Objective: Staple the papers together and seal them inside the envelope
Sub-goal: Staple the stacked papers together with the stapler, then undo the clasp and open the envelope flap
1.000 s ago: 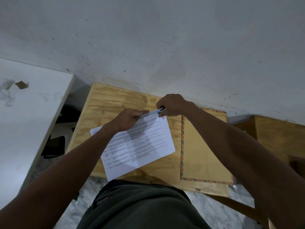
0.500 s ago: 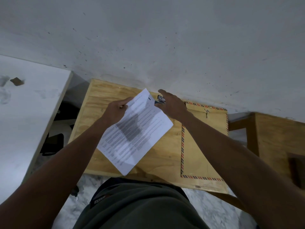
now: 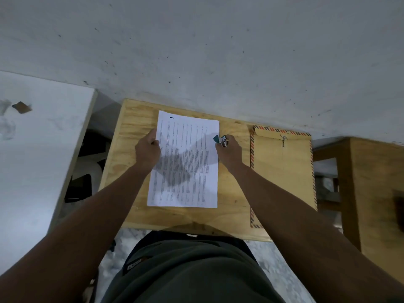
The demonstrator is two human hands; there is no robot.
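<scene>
White printed papers (image 3: 185, 162) lie flat — left hand (image 3: 147, 153) pinches their edge; right hand (image 3: 228, 153) grips a teal stapler (image 3: 220, 139); airmail envelope (image 3: 283, 178) beyond it.

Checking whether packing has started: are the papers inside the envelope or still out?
Out. The papers lie spread flat on the wooden table, held at both edges; the envelope lies apart, beside them.
</scene>
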